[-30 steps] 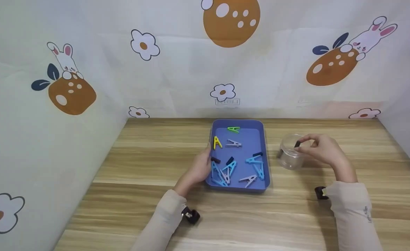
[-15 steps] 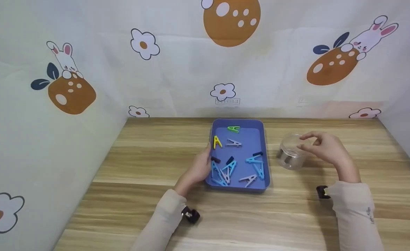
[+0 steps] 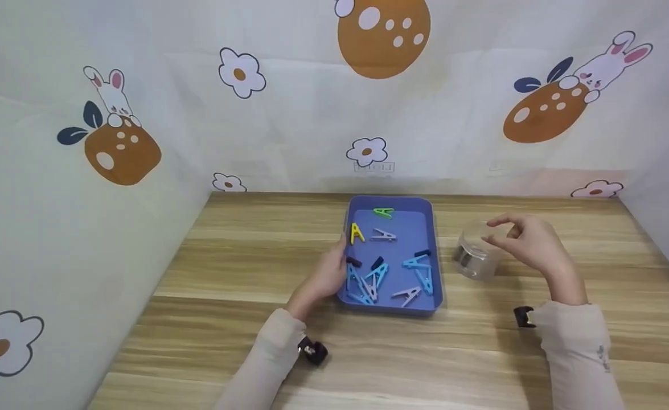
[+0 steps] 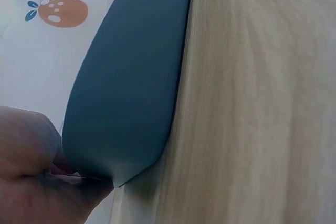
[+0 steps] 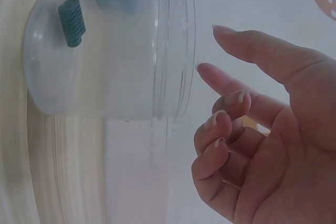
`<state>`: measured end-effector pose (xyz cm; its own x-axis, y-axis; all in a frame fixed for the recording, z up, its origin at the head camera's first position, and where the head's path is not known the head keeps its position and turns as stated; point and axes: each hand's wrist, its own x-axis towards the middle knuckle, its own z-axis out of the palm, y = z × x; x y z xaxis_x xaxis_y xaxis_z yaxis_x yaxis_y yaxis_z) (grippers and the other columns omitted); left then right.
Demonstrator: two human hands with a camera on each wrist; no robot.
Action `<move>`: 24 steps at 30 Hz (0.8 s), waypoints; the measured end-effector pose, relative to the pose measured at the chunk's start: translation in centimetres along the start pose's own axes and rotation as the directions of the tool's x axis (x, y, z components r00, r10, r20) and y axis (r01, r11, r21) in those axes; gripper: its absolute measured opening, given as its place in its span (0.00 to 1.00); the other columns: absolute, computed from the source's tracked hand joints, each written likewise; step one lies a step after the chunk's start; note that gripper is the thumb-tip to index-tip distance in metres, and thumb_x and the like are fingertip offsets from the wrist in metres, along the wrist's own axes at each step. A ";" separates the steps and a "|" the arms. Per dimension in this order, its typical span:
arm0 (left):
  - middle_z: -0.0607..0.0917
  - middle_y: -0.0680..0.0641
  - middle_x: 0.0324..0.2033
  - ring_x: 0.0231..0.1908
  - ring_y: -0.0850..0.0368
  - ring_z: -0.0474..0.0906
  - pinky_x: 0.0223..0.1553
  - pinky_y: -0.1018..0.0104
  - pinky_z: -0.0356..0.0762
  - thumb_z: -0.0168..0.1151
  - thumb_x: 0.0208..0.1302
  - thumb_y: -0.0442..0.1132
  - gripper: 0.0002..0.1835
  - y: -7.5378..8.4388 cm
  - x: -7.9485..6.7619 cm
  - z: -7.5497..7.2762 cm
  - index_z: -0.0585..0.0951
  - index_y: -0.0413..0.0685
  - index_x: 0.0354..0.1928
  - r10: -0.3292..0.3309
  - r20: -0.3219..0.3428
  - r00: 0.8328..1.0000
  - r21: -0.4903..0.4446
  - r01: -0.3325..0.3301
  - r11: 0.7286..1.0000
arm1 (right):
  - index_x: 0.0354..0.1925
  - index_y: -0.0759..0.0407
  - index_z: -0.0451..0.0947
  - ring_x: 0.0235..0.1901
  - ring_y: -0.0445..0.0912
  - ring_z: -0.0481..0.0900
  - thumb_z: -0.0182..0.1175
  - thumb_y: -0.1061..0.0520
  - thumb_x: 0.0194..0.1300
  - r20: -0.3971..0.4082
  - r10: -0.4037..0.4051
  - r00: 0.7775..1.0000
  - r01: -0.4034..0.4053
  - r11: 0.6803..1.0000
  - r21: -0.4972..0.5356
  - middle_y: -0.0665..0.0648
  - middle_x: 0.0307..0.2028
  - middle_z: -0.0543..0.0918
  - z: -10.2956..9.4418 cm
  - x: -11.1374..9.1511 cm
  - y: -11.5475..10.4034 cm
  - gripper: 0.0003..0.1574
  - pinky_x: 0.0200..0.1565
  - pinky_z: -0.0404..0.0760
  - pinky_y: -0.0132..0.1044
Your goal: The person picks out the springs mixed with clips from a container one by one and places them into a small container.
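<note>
Jar (image 3: 485,263) just below right hand (image 3: 530,245) — released, dark piece (image 5: 72,23) inside jar, left hand (image 3: 328,270) holding side of blue tray (image 3: 411,228)

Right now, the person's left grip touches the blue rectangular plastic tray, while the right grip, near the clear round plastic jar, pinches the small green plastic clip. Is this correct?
Not entirely: the right grip pinches nothing, as the right wrist view shows. The small green plastic clip lies inside the blue tray, in the head view. The rest is right.
</note>
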<state>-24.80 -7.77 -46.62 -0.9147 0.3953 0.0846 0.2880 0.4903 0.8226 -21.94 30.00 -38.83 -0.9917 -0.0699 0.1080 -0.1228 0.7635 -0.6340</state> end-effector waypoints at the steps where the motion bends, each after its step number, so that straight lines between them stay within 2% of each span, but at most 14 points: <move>1: 0.62 0.31 0.79 0.79 0.37 0.58 0.80 0.43 0.57 0.37 0.83 0.28 0.29 0.0 0.0 0.0 0.51 0.30 0.82 -0.002 0.004 1.000 0.000 0.002 1.000 | 0.57 0.70 0.83 0.21 0.41 0.68 0.70 0.54 0.69 0.000 -0.002 1.000 0.002 1.000 -0.002 0.51 0.23 0.75 0.1 0.0 -0.1 0.25 0.22 0.68 0.32; 6: 0.60 0.32 0.80 0.80 0.38 0.56 0.80 0.44 0.56 0.37 0.84 0.28 0.29 0.0 0.1 0.0 0.51 0.31 0.82 -0.008 0.010 1.000 0.008 0.008 1.000 | 0.56 0.69 0.83 0.22 0.44 0.69 0.70 0.54 0.68 -0.001 -0.016 1.000 0.016 1.000 -0.012 0.53 0.24 0.76 0.6 -0.1 -0.9 0.24 0.23 0.69 0.33; 12: 0.68 0.28 0.75 0.76 0.34 0.63 0.78 0.42 0.61 0.38 0.83 0.27 0.28 -0.2 0.2 -0.1 0.54 0.28 0.80 0.037 -0.012 0.999 0.030 -0.037 0.999 | 0.55 0.69 0.84 0.22 0.43 0.69 0.70 0.55 0.67 -0.005 -0.050 0.999 0.050 0.999 -0.014 0.52 0.22 0.75 1.1 0.1 -1.9 0.23 0.22 0.67 0.33; 19: 0.62 0.33 0.79 0.80 0.38 0.57 0.80 0.44 0.58 0.37 0.85 0.30 0.29 -0.2 0.0 -0.1 0.52 0.33 0.82 0.000 0.008 1.000 0.005 0.000 1.000 | 0.53 0.69 0.85 0.22 0.43 0.70 0.71 0.56 0.68 -0.011 -0.085 0.996 0.084 0.996 -0.007 0.52 0.23 0.76 2.0 0.3 -3.0 0.21 0.23 0.68 0.33; 24: 0.65 0.26 0.75 0.77 0.33 0.62 0.79 0.42 0.60 0.39 0.81 0.25 0.28 -0.1 0.1 -0.2 0.54 0.24 0.79 0.037 -0.024 0.999 0.066 -0.035 0.997 | 0.52 0.68 0.85 0.22 0.43 0.69 0.70 0.56 0.68 -0.012 -0.117 0.993 0.116 0.993 -0.020 0.53 0.23 0.77 2.7 0.5 -4.0 0.19 0.23 0.67 0.33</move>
<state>-24.93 -7.93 -46.62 -0.9101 0.3939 0.1285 0.3381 0.5267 0.7799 -22.01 25.20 -38.34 -0.9701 -0.1507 0.1905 -0.2366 0.7630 -0.6016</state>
